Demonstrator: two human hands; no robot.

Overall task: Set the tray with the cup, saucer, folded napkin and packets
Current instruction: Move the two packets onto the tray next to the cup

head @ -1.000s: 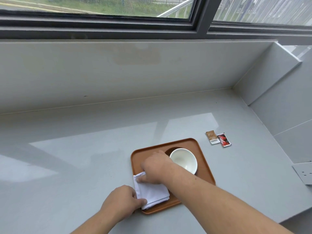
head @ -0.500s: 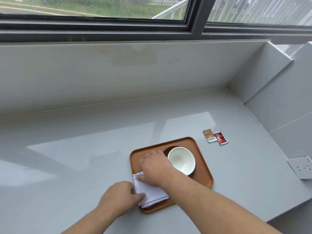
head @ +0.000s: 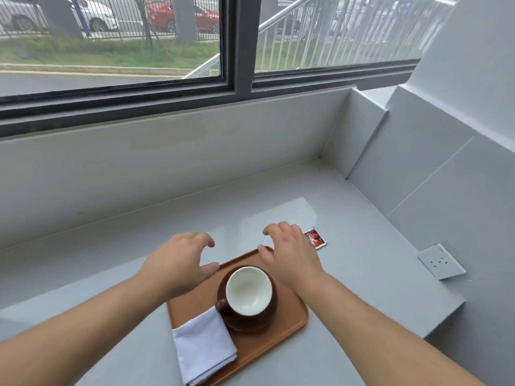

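Observation:
An orange-brown tray [head: 289, 324] lies on the grey counter. On it a brown cup with a white inside [head: 249, 291] stands on a dark brown saucer [head: 250, 323]. A folded white napkin [head: 204, 349] rests on the tray's near left corner and hangs over its edge. My left hand [head: 178, 263] hovers open at the tray's far left corner, thumb near the rim. My right hand [head: 289, 253] hovers open over the far right corner. A red packet [head: 315, 238] lies on the counter just right of my right hand; the brown packet is hidden behind that hand.
A white wall socket plate [head: 440, 261] lies loose on the counter at the right. The counter's right end [head: 446, 316] drops off near it. A raised ledge and a dark-framed window [head: 239, 79] run along the back; a tiled wall closes the right side.
Both hands have let go of the napkin and moved forward to the tray's far corners. The camera has tilted up and come closer, so the tray sits lower in view.

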